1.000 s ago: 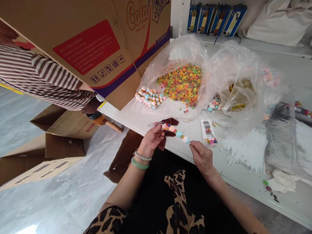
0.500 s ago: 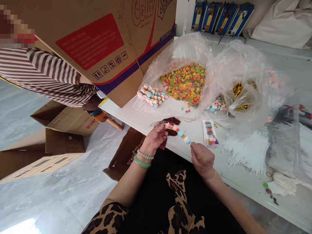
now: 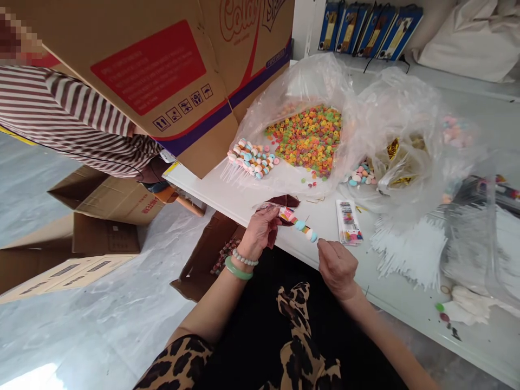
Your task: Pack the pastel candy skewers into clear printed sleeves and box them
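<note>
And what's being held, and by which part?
A candy skewer: the right hand holds its stick end; the left hand holds the wrapper around its other end.

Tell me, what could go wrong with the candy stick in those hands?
The wrapper at the left hand looks thin, so it might crease or tear against the candy stick. The right hand seems to pinch only its end, so that grip could slip. A few loose candies lie beside the colourful heap; a nudge might scatter them.

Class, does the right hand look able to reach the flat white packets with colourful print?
Probably yes: the packets lie just beyond the right hand, nothing visibly between, though it seems to pinch the pastel candy skewer.
</note>
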The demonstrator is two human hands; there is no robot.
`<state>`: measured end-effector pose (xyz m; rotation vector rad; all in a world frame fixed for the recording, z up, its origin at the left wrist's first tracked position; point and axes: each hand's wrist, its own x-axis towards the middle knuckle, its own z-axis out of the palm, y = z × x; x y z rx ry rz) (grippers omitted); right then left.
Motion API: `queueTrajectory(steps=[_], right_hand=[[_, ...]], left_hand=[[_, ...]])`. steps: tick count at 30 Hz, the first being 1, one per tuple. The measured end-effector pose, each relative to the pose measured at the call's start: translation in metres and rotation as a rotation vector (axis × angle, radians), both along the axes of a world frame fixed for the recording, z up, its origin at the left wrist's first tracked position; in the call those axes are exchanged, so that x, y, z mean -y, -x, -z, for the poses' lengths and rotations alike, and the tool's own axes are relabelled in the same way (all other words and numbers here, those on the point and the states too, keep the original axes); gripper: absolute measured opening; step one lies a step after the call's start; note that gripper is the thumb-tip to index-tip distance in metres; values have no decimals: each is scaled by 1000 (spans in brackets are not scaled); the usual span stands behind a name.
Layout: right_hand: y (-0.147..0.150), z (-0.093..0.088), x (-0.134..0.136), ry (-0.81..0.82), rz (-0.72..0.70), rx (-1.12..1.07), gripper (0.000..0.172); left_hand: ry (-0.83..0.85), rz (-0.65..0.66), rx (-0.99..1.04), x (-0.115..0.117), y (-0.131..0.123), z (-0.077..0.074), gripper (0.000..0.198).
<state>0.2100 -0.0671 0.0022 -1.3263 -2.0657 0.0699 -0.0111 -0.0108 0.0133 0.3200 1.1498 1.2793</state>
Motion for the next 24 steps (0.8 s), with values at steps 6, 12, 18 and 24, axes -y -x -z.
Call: queueTrajectory(steps=[6, 12, 18, 24], right_hand=[[4, 2, -2, 493, 28, -460, 17], [15, 8, -3, 977, 31, -834, 16], [19, 15, 0, 401, 80, -257, 18], [19, 19, 0, 13, -2, 147, 23]], left_hand=[[22, 156, 57, 2, -2, -3, 28], [-11, 198, -55, 2, -4, 7, 31], [-3, 191, -64, 3, -5, 14, 33], [55, 85, -4, 6, -10, 20, 32]])
